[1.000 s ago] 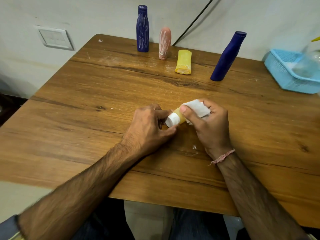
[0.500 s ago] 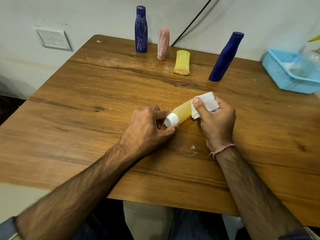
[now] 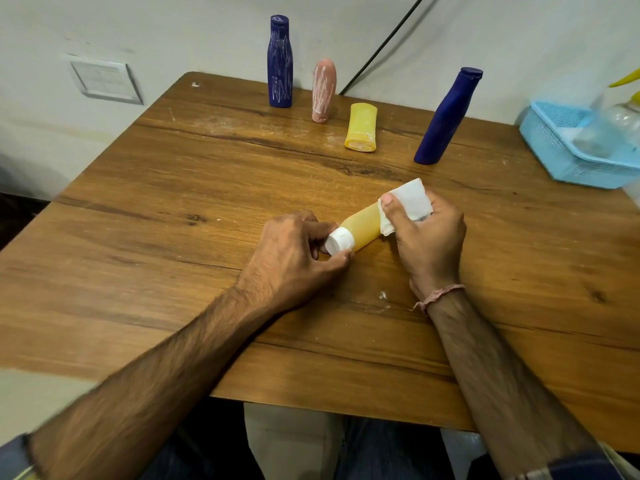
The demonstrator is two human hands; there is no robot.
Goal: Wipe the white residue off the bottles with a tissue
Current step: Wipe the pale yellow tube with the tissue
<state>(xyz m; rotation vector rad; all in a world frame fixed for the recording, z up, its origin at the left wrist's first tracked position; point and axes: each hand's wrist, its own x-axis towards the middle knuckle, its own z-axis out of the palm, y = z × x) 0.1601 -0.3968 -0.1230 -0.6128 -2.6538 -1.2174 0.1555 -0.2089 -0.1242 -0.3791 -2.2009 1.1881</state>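
**Orange bottle (image 3: 362, 225): on its side mid-table (image 3: 173, 271), held at both ends**

Left hand (image 3: 294, 254) pinches white cap (image 3: 340, 240). Right hand (image 3: 429, 240) fingers curl round tissue (image 3: 410, 202) wrapped on bottle's base. Blue basket (image 3: 568, 161), table's right edge: clear bottle (image 3: 620, 126) inside, blurred.

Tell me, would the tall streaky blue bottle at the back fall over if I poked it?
Probably yes: the streaked blue bottle stands upright, tall and narrow on a small base, so a poke near the top could tip it. Once down, its seemingly round body might roll on the table.

Tissue (image 3: 410, 199) and right hand (image 3: 429, 244) farther along bottle (image 3: 363, 225), away from cap (image 3: 340, 240)
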